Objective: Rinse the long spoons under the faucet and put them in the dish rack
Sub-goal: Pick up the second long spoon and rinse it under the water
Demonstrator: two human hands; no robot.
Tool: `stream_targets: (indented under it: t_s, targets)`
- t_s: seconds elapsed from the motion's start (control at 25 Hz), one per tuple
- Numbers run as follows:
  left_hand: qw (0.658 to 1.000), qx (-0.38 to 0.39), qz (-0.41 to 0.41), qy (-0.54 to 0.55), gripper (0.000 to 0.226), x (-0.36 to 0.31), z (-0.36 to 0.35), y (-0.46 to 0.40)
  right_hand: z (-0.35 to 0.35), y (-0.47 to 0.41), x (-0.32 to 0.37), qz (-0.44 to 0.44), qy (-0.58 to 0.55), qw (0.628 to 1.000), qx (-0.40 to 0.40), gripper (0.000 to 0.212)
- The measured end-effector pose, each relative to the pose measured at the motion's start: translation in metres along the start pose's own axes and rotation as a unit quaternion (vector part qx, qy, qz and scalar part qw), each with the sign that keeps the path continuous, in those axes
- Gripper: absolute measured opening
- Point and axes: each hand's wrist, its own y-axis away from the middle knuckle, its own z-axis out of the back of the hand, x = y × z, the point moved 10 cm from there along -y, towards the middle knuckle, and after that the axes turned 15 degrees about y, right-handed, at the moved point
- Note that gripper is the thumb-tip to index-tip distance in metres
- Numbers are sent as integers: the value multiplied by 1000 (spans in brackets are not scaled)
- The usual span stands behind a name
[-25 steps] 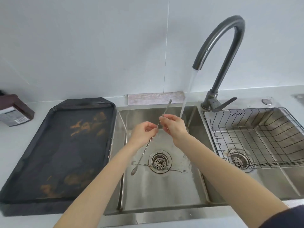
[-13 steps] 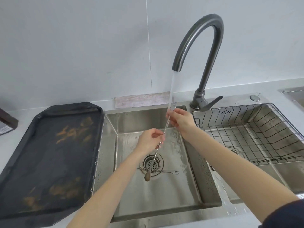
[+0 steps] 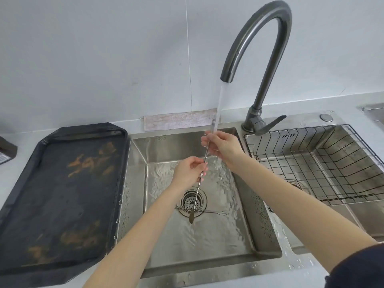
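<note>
Spoon two (image 3: 199, 210) lies unrinsed across the drain at 6 o'clock. Left hand (image 3: 190, 170) pinches mid-shaft, right hand (image 3: 221, 147) grips the upper end of long spoon (image 3: 201, 179) under faucet (image 3: 259, 57) stream. Dish rack (image 3: 324, 163) at 3 o'clock holds nothing; rinsing underway, racking both spoons remains.

Setting: a kitchen, evidenced by a stainless double-basin sink (image 3: 268, 235) set in a pale counter (image 3: 18, 169), a gooseneck faucet (image 3: 257, 44) running, a wire dish rack (image 3: 324, 163) in the right basin, and a dark baking tray (image 3: 58, 200) at the counter's left.
</note>
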Motion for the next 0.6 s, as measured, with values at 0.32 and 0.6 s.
stream_targets:
  t_s: [0.32, 0.6]
  targets:
    - [1000, 12, -16, -7, 22, -20, -10, -1, 9, -2, 11, 12, 2, 1000, -17, 18]
    - [999, 45, 2, 14, 26, -19, -23, 1, 30, -6, 30, 27, 53, 997, -57, 15]
